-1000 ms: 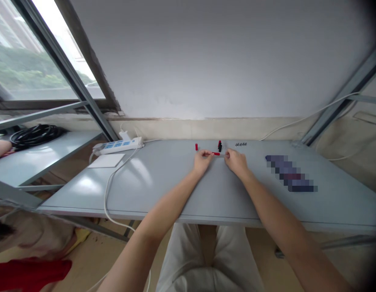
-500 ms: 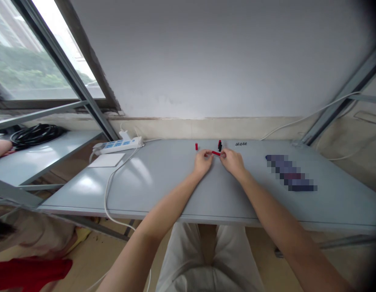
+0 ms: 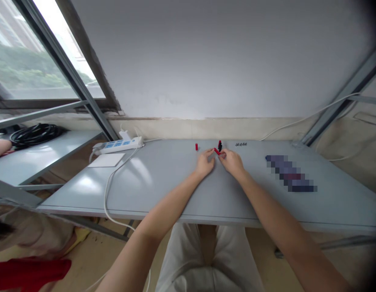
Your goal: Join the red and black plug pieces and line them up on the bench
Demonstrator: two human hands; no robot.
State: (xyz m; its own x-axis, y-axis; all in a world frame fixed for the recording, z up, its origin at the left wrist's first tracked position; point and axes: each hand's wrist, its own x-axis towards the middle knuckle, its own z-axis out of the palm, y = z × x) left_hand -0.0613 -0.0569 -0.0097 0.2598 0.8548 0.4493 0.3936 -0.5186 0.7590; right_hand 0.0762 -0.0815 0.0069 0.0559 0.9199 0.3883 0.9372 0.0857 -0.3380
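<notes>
My right hand (image 3: 233, 161) pinches one end of a short, thin red stick-shaped piece (image 3: 217, 151) just above the table. At the piece's other end is my left hand (image 3: 205, 163), thumb apart from the fingers; its fingertips are at or against the piece, and contact is hard to tell. Behind my right fingers stands a small black and red part (image 3: 220, 146), partly hidden. A small red cylinder (image 3: 196, 147) stands upright beyond my left hand. Several small dark pieces (image 3: 241, 144) lie in a row near the wall.
On the grey table (image 3: 176, 198), a white power strip (image 3: 127, 143) and a flat white sheet (image 3: 107, 160) lie at left, with a white cable (image 3: 106, 194) over the front edge. A blurred-out dark item (image 3: 289, 173) lies at right. Another person sits at far left near coiled black cable (image 3: 36, 136).
The red piece has turned from nearly level to a steeper slant. My left thumb has come away from it, while my right hand keeps its pinch.
</notes>
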